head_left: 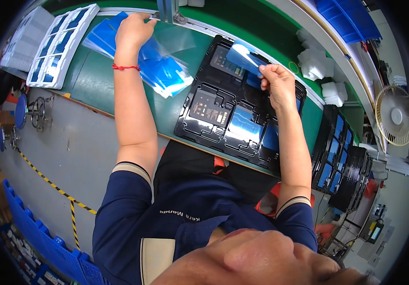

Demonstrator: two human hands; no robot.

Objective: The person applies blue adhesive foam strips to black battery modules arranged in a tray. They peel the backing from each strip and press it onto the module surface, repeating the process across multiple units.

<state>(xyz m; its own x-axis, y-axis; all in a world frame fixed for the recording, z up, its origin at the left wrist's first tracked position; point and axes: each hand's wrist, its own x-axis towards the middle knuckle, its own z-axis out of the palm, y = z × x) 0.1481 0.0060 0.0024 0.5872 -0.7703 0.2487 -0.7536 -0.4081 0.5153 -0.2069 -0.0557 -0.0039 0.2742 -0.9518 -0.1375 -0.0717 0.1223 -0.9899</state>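
Observation:
My right hand (280,85) pinches the edge of a clear bluish film sheet (244,57) between thumb and fingers. The sheet hangs over the far part of a black molded tray (202,130). In the tray's pockets lie dark flat battery packs (209,108) with printed faces, and others with shiny blue film on top (246,124). Reaching far left, my left hand (135,31) is above a loose pile of blue film sheets (161,71), beside a metal post. Its fingers are drawn together at the fingertips; what they hold, if anything, I cannot make out.
White trays (64,42) with blue-faced pieces lean at the green table's left end. The metal post (169,10) rises at its far edge. Stacked black trays (332,147) and a fan (396,115) are on the right. White foam pieces (316,61) lie beyond the table.

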